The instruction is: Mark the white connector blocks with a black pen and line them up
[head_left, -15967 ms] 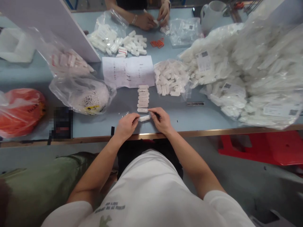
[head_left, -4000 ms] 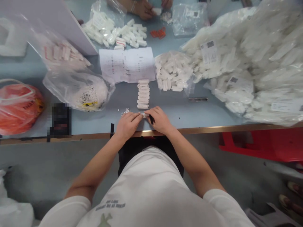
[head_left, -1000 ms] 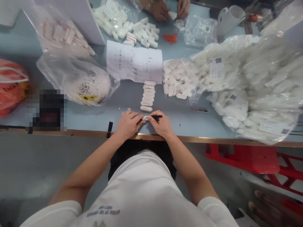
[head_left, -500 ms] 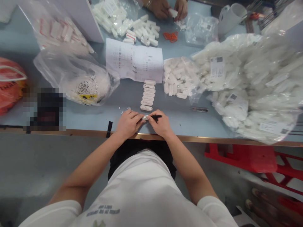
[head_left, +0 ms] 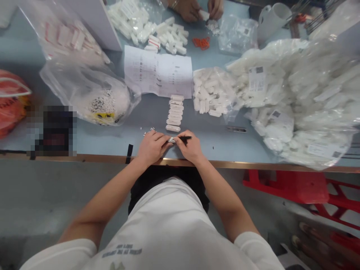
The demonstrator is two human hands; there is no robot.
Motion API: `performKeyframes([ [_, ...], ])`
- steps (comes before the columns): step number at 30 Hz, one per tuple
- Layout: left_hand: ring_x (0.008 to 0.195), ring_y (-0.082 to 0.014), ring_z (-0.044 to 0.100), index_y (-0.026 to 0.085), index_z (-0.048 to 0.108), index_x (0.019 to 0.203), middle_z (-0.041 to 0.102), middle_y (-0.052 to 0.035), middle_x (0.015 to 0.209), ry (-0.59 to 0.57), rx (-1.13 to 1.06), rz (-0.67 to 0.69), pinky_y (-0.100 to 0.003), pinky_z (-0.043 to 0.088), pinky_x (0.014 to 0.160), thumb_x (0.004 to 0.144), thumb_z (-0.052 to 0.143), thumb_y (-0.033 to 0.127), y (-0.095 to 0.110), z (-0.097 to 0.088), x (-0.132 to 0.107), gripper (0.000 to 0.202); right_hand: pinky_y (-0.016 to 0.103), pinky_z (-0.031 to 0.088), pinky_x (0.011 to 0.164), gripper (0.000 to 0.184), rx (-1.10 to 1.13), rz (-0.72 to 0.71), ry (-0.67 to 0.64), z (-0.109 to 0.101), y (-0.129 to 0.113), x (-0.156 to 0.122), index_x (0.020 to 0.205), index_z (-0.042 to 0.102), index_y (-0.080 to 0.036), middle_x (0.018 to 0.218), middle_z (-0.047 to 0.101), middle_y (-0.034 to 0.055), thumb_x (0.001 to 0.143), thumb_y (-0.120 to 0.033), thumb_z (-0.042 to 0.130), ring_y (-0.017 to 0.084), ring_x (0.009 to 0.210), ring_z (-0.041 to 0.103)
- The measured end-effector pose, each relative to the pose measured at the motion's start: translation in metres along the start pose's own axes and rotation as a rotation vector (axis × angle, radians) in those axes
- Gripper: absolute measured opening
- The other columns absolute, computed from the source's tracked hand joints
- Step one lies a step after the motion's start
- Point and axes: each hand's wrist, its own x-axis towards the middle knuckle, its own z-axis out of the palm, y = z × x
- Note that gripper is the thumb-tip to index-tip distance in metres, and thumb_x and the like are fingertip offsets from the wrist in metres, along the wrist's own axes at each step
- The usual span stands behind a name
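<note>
My left hand is closed, pinching a small white plastic connector just above the table's front edge. My right hand is closed round a thin black tool whose tip meets the connector. Just beyond my fingers lies a neat column of several white connectors. A few tiny white bits are scattered left of the column.
A printed sheet lies behind the column, an open bag of white parts to its right, large bags of white parts far right. A clear bag sits at left. Another person's hands work at the far edge near a mug.
Almost nothing differs over the last second: both hands stay closed on the connector and the black tool at the same spot. The view has shifted slightly.
</note>
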Motion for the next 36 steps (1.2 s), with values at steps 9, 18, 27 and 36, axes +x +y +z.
performKeyframes([
  [9, 0.079, -0.0205, 0.059, 0.020, 0.071, 0.101, 0.071, -0.0079, 0.091, -0.009, -0.003, -0.001, -0.038, 0.046, 0.081, 0.097, 0.050, 0.041, 0.0005, -0.0008, 0.0004, 0.029, 0.037, 0.045, 0.087, 0.023, -0.050, -0.081, -0.021, 0.0018, 0.0000, 0.0007, 0.084, 0.062, -0.024, 0.085, 0.066, 0.0048, 0.094, -0.042, 0.053, 0.021, 0.087, 0.060],
  [18, 0.081, -0.0212, 0.060, 0.021, 0.071, 0.102, 0.072, -0.0084, 0.092, -0.016, 0.003, -0.003, -0.040, 0.047, 0.083, 0.096, 0.051, 0.042, 0.0002, -0.0005, -0.0002, 0.030, 0.036, 0.045, 0.086, 0.023, -0.019, -0.036, -0.023, -0.0011, -0.0008, 0.0011, 0.083, 0.064, -0.025, 0.084, 0.066, 0.0042, 0.093, -0.042, 0.055, 0.020, 0.088, 0.061],
  [27, 0.080, -0.0207, 0.059, 0.021, 0.071, 0.101, 0.071, -0.0082, 0.091, -0.012, -0.005, 0.001, -0.038, 0.046, 0.080, 0.096, 0.050, 0.043, 0.0003, -0.0009, 0.0010, 0.031, 0.035, 0.046, 0.084, 0.023, 0.022, -0.013, -0.019, -0.0051, -0.0015, 0.0005, 0.085, 0.066, -0.026, 0.084, 0.067, 0.0028, 0.092, -0.046, 0.057, 0.019, 0.086, 0.061],
  [36, 0.079, -0.0202, 0.058, 0.020, 0.071, 0.101, 0.072, -0.0069, 0.091, 0.010, 0.018, 0.020, -0.036, 0.046, 0.079, 0.096, 0.052, 0.041, 0.0003, -0.0010, 0.0001, 0.029, 0.036, 0.046, 0.086, 0.023, -0.016, -0.010, -0.033, -0.0023, -0.0026, 0.0014, 0.085, 0.066, -0.026, 0.084, 0.067, 0.0033, 0.093, -0.045, 0.056, 0.020, 0.088, 0.061],
])
